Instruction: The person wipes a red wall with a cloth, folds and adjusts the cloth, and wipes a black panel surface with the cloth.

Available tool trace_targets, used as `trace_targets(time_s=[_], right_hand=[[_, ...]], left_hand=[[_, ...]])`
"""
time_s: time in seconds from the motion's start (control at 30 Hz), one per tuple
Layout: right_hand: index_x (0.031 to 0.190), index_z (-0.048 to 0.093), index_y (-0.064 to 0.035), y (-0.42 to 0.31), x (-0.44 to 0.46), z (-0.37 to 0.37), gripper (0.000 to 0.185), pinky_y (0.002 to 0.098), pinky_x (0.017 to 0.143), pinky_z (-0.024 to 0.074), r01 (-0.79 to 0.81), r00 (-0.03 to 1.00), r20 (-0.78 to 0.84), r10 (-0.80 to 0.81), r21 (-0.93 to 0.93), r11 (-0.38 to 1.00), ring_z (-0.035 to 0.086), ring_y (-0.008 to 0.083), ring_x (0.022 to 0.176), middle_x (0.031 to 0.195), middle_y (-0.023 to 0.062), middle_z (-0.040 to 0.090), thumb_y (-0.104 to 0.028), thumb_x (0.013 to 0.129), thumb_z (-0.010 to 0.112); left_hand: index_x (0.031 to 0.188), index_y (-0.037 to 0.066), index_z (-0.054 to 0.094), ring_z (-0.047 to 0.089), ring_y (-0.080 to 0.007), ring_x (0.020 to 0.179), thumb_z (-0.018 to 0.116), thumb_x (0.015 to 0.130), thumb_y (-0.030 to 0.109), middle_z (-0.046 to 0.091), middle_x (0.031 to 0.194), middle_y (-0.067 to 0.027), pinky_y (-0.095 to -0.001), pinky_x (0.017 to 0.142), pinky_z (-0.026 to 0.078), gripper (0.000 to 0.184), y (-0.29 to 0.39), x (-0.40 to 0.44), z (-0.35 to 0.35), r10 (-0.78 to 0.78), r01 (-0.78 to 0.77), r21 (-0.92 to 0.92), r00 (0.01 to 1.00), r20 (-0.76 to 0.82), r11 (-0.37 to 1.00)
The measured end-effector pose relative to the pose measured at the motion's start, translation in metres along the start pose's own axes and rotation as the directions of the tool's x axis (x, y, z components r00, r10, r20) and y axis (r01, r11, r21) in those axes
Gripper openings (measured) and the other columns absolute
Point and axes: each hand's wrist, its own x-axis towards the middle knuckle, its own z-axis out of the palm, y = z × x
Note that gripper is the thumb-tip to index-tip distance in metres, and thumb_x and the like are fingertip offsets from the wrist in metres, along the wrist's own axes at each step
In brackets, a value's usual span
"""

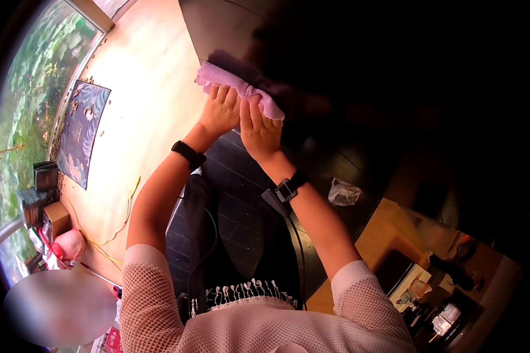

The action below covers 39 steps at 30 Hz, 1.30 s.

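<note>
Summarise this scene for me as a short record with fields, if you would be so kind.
Left hand: fingers on the pink cloth
Right hand: close beside the left, fingers on the same cloth
Grip: firmness not clear
Worn: black band on each wrist
Left side: patterned mat and yellow cord on a pale surface
Right side: crumpled plastic
Light: bright near the window, dark at upper right
</note>
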Motion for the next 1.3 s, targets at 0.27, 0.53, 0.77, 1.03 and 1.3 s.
trace_targets(time_s=[0.27, 0.53, 0.77, 1.03, 1.3], right_hand=[[0.108, 0.06, -0.0124, 0.07, -0.083, -0.067, 0.03, 0.0318, 0.079, 0.0416, 0.017, 0.991, 0.129, -0.024, 0.056, 0.998, 0.055, 0.0195, 0.097, 0.112, 0.0014, 0.055, -0.011, 0.08, 0.05], [0.107, 0.046, 0.0026, 0.153, -0.269, -0.143, 0.034, 0.0528, 0.079, 0.0378, -0.257, 0.924, 0.252, 0.288, -0.149, 0.955, 0.047, 0.0443, 0.091, 0.102, 0.0235, 0.045, -0.012, 0.079, 0.056], [0.107, 0.042, 0.0077, 0.132, -0.266, -0.138, 0.039, 0.0509, 0.076, 0.039, -0.203, 0.934, 0.261, 0.245, -0.178, 0.963, 0.046, 0.0458, 0.089, 0.1, 0.0283, 0.043, -0.011, 0.078, 0.059], [0.104, 0.047, 0.0044, 0.059, -0.189, -0.022, 0.034, 0.0438, 0.07, 0.0426, -0.101, 0.929, 0.353, 0.112, -0.05, 0.994, 0.051, 0.0371, 0.081, 0.09, 0.0209, 0.049, -0.013, 0.077, 0.059], [0.121, 0.044, 0.0004, -0.02, -0.099, 0.07, 0.048, 0.0367, 0.087, 0.0408, -0.004, 0.929, 0.366, -0.05, 0.146, 0.989, 0.047, 0.0297, 0.108, 0.125, 0.0112, 0.043, -0.012, 0.076, 0.055]], left_hand=[[0.106, 0.008, 0.054, 0.038, -0.0407, 0.101, 0.052, 0.075, 0.026, 0.044, 0.112, -0.0191, -0.0556, 0.087, 0.027, 0.036, 0.14, -0.009, 0.046, -0.026, 0.011, -0.227, 0.998, -0.061, 0.974], [0.115, 0.015, 0.053, 0.054, -0.0117, 0.099, 0.049, 0.078, 0.019, 0.057, 0.11, 0.0022, -0.0315, 0.083, 0.042, 0.038, 0.316, -0.004, 0.081, 0.257, -0.137, -0.786, 0.966, 0.029, 0.602], [0.123, 0.02, 0.048, 0.05, -0.0156, 0.105, 0.047, 0.081, 0.022, 0.054, 0.115, 0.0006, -0.0348, 0.088, 0.039, 0.041, 0.289, -0.008, 0.09, 0.407, -0.318, -0.596, 0.913, 0.015, 0.737], [0.121, 0.026, 0.049, 0.046, -0.0096, 0.108, 0.05, 0.079, 0.019, 0.049, 0.121, 0.0097, -0.0337, 0.091, 0.036, 0.042, 0.11, -0.055, 0.093, 0.502, -0.456, -0.369, 0.864, 0.034, 0.81], [0.106, 0.017, 0.057, 0.049, -0.0106, 0.098, 0.059, 0.076, 0.027, 0.054, 0.111, 0.0037, -0.0289, 0.077, 0.04, 0.031, -0.043, -0.091, 0.061, 0.308, -0.299, -0.246, 0.951, -0.002, 0.922]])
